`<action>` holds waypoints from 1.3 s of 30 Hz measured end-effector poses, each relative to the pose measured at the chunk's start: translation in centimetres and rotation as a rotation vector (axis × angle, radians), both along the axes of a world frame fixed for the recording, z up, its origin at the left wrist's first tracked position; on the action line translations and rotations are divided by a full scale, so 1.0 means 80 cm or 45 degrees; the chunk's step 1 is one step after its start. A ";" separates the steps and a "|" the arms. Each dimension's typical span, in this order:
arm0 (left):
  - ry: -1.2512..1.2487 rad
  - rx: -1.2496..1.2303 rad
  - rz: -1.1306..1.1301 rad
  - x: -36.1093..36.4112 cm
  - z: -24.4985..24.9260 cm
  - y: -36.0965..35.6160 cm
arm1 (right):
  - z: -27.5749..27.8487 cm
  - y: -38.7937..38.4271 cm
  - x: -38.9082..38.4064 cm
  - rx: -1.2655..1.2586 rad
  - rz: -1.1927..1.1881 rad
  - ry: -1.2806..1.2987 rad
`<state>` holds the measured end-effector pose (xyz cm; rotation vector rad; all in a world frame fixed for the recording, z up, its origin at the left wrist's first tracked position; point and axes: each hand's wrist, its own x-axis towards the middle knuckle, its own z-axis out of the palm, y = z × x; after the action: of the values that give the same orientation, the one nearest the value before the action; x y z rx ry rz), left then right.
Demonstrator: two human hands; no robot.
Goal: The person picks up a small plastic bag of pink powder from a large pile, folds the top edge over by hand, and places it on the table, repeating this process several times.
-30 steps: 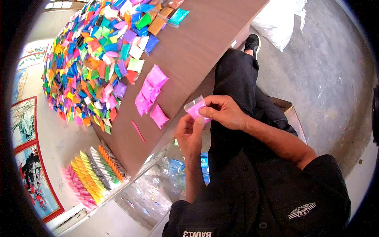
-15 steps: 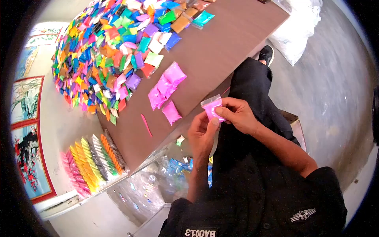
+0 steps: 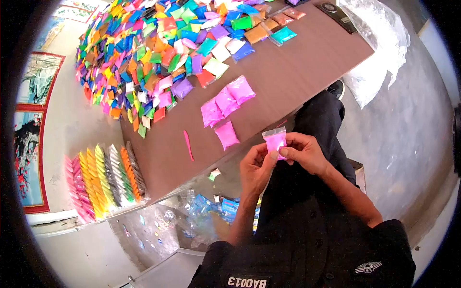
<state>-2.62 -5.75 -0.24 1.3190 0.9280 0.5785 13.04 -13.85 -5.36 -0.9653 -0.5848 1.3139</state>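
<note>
Over my lap, both hands pinch a small clear zip bag of pink clay [image 3: 275,139], its zip edge pointing away from me. My left hand [image 3: 257,165] grips its lower left side, thumb in front. On the right side my right hand [image 3: 305,152] presses with its thumb near the bottom; the fingers behind are partly hidden. Just beyond, on the brown table [image 3: 165,165], lies a single pink bag [image 3: 226,135]. Behind it, several more pink bags [image 3: 225,102] sit in a touching row. A thin pink modelling tool [image 3: 188,145] lies to the left.
A large heap of colourful small bags [image 3: 158,57] covers the table's far left. Twisted coloured packs [image 3: 98,180] stand at the left end. A dark scale-like device [image 3: 338,15] and a white plastic sack [image 3: 379,53] are at upper right. Blue packaging [image 3: 229,210] lies below the table edge.
My view has shifted, so the table items appear further right. The held bag is more upright, and my right thumb has moved down from its front, showing more of the pink.
</note>
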 end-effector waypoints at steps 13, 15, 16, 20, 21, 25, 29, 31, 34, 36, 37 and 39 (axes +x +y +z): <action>-0.097 0.118 0.021 -0.036 -0.002 0.011 | 0.034 0.023 -0.019 -0.103 0.074 -0.193; -0.140 0.067 0.086 -0.044 0.000 0.015 | 0.048 0.030 -0.026 -0.105 0.078 -0.132; -0.175 0.014 0.145 -0.048 0.002 0.017 | 0.049 0.033 -0.028 -0.105 0.082 -0.140; -0.105 0.035 0.146 -0.058 0.011 0.026 | 0.050 0.040 -0.035 -0.002 0.165 -0.280; -0.091 0.079 0.135 -0.059 0.015 0.026 | 0.049 0.040 -0.036 0.013 0.167 -0.279; -0.030 0.187 0.141 -0.048 0.026 0.023 | 0.050 0.042 -0.028 0.002 0.166 -0.340; 0.098 0.522 0.392 -0.066 0.027 0.052 | 0.074 0.051 0.015 -0.115 -0.062 -0.598; 0.319 0.628 0.550 -0.092 0.031 0.082 | 0.087 0.062 0.050 -0.084 -0.195 -0.640; 0.576 0.836 0.603 -0.128 0.033 0.133 | 0.095 0.086 0.102 -0.092 -0.305 -0.786; 1.039 0.999 0.616 -0.142 0.029 0.159 | 0.088 0.103 0.132 -0.084 -0.384 -0.900; 1.018 1.014 0.595 -0.150 0.027 0.169 | 0.078 0.110 0.146 -0.128 -0.443 -1.147; 1.089 1.137 0.419 -0.165 0.024 0.179 | 0.053 0.117 0.165 -0.190 -0.578 -1.588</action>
<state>-15.79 8.60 1.65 2.3277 1.7126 0.7282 26.20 -4.48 -1.10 -1.8932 -1.1051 0.2211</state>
